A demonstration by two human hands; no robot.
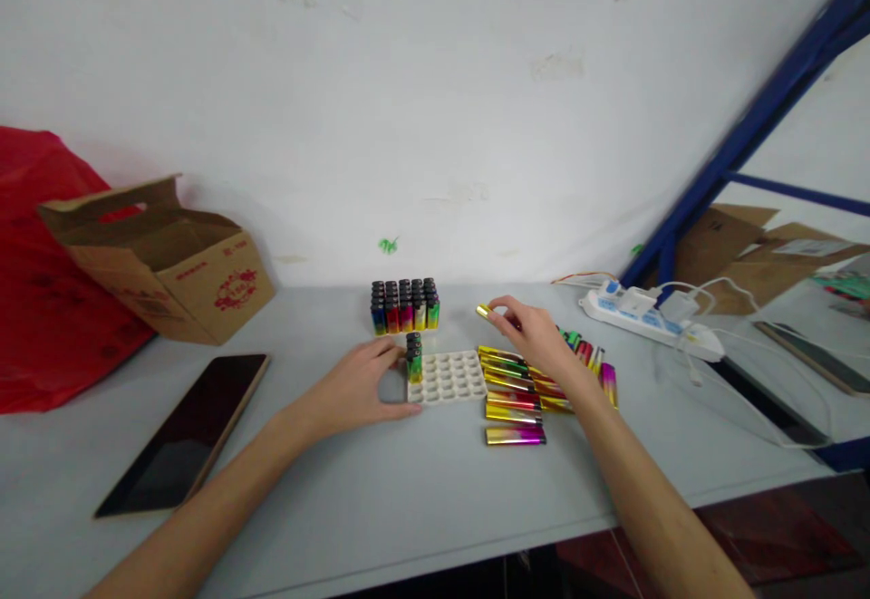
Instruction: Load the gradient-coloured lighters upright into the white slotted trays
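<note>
My right hand (526, 327) is raised above the table, pinching a gold lighter (483, 311) by one end; most of the lighter is hidden in the fingers. My left hand (363, 386) grips the left end of a white tray (449, 377) with rows of small pockets. Its thumb lies at the tray's front corner, its fingers at the back beside the standing lighters. A short row of green-yellow lighters (414, 365) stands upright in the leftmost pockets. Under and beside my right wrist, several shiny lighters (515, 415) lie flat in a loose pile.
Behind the tray stands a block of upright coloured lighters (406, 307). A tablet (187, 431), an open cardboard box (169, 273) and a red bag (54, 291) are on the left. A power strip (652, 327) with cables lies at right, near a blue metal frame (740, 128).
</note>
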